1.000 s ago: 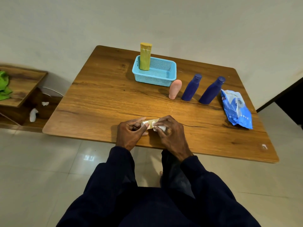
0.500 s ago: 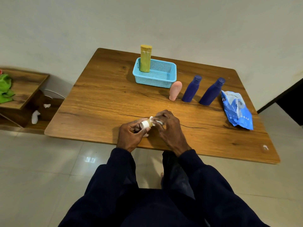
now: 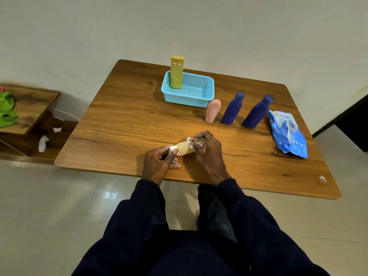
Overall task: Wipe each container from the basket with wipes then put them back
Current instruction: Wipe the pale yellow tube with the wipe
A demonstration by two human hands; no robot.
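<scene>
- brown wood-grain worktop [image 3: 123,124] with rounded corners, pushed up against a plain cream wall [image 3: 79,36]
- low wooden side shelf [image 3: 33,108] off to the left, crumpled green cloth [image 3: 7,108] on top
- glossy pale floor tiles [image 3: 49,216] underneath

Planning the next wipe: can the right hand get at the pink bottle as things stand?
Probably, but not this instant: the right hand presses a wipe on the small bottle. The pink bottle stands just beyond it, with only bare table between.

On counter [image 3: 123,120]: basket [image 3: 188,96] at rear, tall container [image 3: 176,72] upright in its left end; rightward (one row): tube [image 3: 213,111], bottle [image 3: 232,108], second bottle [image 3: 256,112], wipes pack [image 3: 286,134] at far right
</scene>
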